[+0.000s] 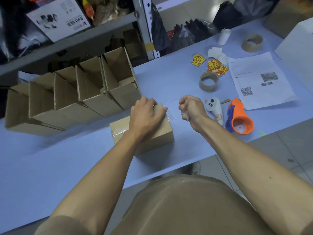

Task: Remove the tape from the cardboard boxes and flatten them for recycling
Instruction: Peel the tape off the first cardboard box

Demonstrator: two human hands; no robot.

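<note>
Cardboard box [145, 133], small and closed, sits on the pale blue table [67, 158] near its front edge, directly ahead of the person. Clear tape [119, 132] glints across the near-left part of its top, and a loose bit of the same film lifts off at the box's far-right corner. The left hand [146, 114] lies flat on the lid, palm down and fingers spread, pressing the box rather than gripping it; the fingertips reach the far edge. Just to the right, and off the box, the right hand [190, 107] is raised a little above the table and curled into a fist around a crumpled wad of clear tape [184, 116] (part of it shows below the knuckles).

Beside that fist lie a white handheld device [215, 109] with dark buttons and an orange tape dispenser [240, 117], almost side by side. Farther back on the left, a row of open, empty cardboard boxes [76, 95] stands packed wall to wall. Farther back on the right are a bare brown tape core [209, 81], a printed sheet [259, 80] with a QR code, and a scatter of yellow-and-red stickers [215, 67]. Beyond those, a second tape core [252, 42] and a small white paper roll [224, 36] rest near the table's far side, with metal shelving [76, 41] full of goods behind.
</note>
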